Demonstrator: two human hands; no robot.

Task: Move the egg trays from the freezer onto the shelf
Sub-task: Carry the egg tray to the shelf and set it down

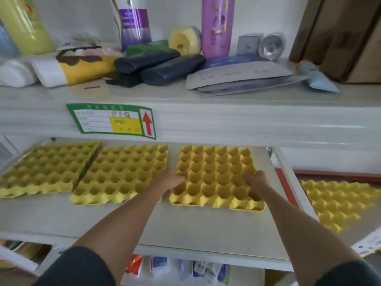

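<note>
Three yellow egg trays lie side by side on the white middle shelf (185, 230): a left tray (49, 166), a middle tray (121, 172) and a right tray (214, 172). Both my hands are on the right tray. My left hand (170, 179) grips its left edge, fingers curled into the cups. My right hand (255, 179) holds its right edge the same way. The tray rests flat on the shelf. Another yellow egg tray (338, 203) lies lower down to the right, on a surface beside the shelf.
The upper shelf (206, 118) overhangs the trays and carries bottles (217, 25), dark rolls (158, 65), papers (237, 76) and a cardboard box (342, 34). A green label with a red arrow (111, 120) is stuck on its front. Packets sit under the middle shelf.
</note>
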